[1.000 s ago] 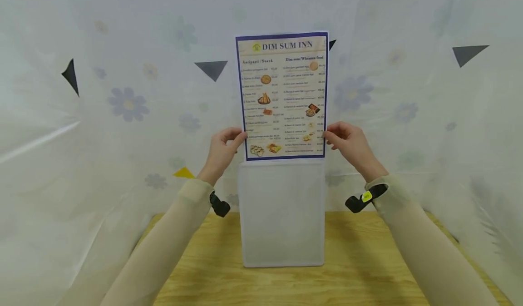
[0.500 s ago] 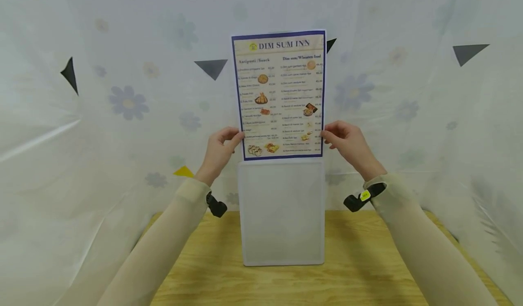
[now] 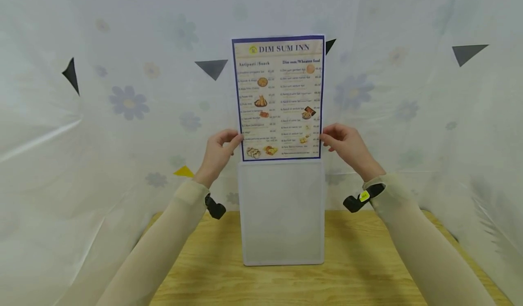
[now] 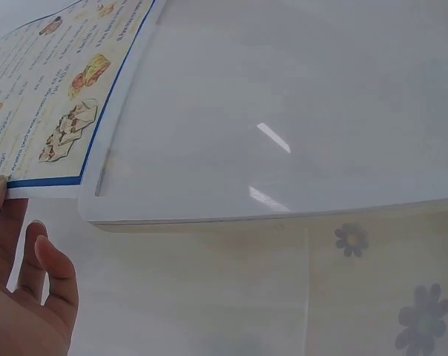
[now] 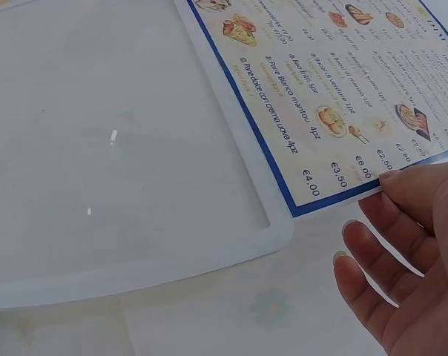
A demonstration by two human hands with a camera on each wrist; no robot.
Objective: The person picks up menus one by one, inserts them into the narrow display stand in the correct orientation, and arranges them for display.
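Above the wooden table, a paper menu is held up straight. A blue border is printed round it, and "DIM SUM INN" is written across the top. Small food pictures and price lists are set out in two columns. Its bottom edge is lined up just at the top of a clear plastic holder, which is stood upright on the table, in front of a flowered white curtain.

Compared with half a second ago, the menu is seen a little lower, so its bottom edge is closer to the holder's opening. The hands are found in almost the same places.

The menu's left edge is pinched near the bottom by the left hand, with the thumb in front. The right edge is pinched the same way by the right hand. In the wrist views, the other fingers are seen loosely stretched behind the paper. Both arms are reached forward in pale sleeves.
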